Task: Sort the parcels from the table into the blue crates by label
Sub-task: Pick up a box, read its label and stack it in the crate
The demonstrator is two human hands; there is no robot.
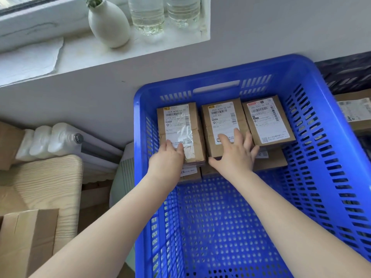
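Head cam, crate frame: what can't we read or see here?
- Lower parcels in the blue crate: labels hidden by the top row of parcels stacked on them.
- Middle parcel: lower label covered by the right hand.
- Left parcel: near end under the left hand; tape glare blurs the print.
- Parcel outside the crate: cut off by the right edge.
- Small label print: too fine to read.
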